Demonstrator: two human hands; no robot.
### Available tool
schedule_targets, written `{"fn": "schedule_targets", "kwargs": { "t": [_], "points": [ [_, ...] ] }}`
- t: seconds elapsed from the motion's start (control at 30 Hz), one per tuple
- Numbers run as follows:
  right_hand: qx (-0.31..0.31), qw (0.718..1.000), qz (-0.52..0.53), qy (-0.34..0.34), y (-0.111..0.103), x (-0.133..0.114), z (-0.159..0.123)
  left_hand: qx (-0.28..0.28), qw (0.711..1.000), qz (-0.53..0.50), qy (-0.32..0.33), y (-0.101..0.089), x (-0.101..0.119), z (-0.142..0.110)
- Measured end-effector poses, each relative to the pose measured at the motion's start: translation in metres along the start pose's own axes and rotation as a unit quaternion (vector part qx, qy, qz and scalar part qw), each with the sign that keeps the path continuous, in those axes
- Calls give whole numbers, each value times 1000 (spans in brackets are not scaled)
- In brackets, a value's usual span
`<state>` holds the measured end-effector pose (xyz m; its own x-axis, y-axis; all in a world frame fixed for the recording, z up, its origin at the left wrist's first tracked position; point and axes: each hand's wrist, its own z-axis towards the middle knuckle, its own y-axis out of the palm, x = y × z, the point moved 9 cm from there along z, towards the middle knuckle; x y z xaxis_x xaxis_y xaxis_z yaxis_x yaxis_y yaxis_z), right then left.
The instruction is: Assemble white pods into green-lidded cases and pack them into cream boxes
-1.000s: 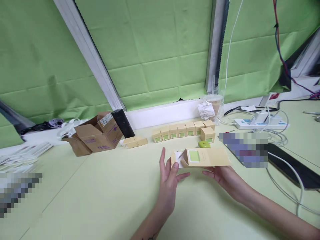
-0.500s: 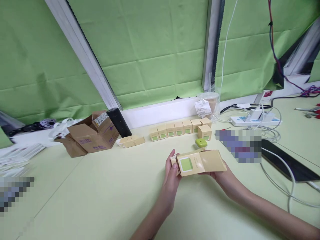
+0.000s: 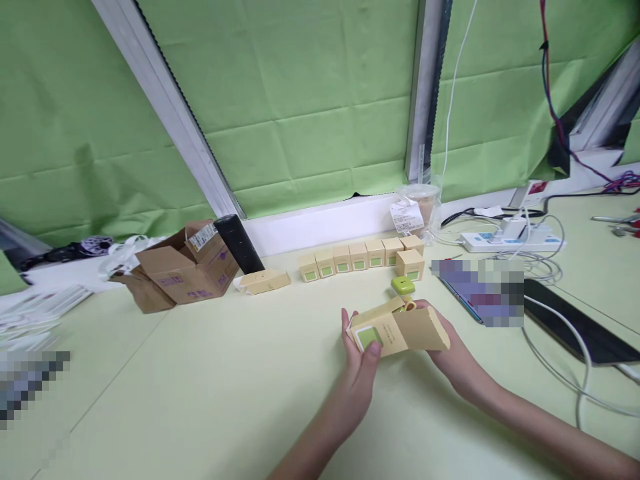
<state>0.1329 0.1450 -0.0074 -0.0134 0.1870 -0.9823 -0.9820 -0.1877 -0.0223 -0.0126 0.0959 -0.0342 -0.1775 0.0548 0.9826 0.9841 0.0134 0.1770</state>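
A small tan cardboard box (image 3: 393, 339) with a green square printed on its front is in my hands, tilted, with a long flap standing out to the right. My left hand (image 3: 361, 373) grips its left end, the thumb pressed over the green print. Behind the open flap my right hand (image 3: 443, 343) is closed at the box's right end, most of its fingers hidden. A yellow loop (image 3: 410, 305) shows at the box's open mouth; what it belongs to is unclear. Just beyond stands a lime-green rounded case (image 3: 403, 286).
Several small closed boxes (image 3: 358, 258) stand in a row at the back. An opened flat carton (image 3: 265, 282), a black cylinder (image 3: 239, 243) and a large brown carton (image 3: 187, 273) lie left. A black tablet (image 3: 575, 320), cables and a power strip (image 3: 510, 241) occupy the right.
The box has tilted and its flap swung lower. My left thumb has moved from its left edge onto the green print. The yellow loop has come into sight at the mouth.
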Motion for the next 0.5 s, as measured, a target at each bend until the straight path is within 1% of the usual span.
{"fn": "schedule_targets", "kwargs": {
  "t": [0.07, 0.13, 0.2, 0.3, 0.37, 0.43, 0.5],
  "points": [
    [-22, 1000, 20, 7, 5, 0, 0, -11, 998, 56, 11, 2, 6, -3],
    [-44, 998, 47, 27, 10, 2, -2, -10, 996, 80, 30, 2, 13, -5],
    [-73, 995, 49, 40, 16, 2, -4, -6, 997, 71, 33, 1, 15, -6],
    [-101, 994, 10, 37, 20, -3, -5, -3, 1000, 27, 11, 0, 10, -4],
    [-93, 996, -13, 10, 15, -10, -3, -8, 999, 28, 22, -1, 11, -3],
    [-70, 997, -35, -25, 6, -20, 0, -18, 996, 68, 58, -1, 16, -1],
    [-52, 997, -43, -41, -1, -26, 2, -37, 991, 106, 77, 2, 18, 0]
  ]
}}
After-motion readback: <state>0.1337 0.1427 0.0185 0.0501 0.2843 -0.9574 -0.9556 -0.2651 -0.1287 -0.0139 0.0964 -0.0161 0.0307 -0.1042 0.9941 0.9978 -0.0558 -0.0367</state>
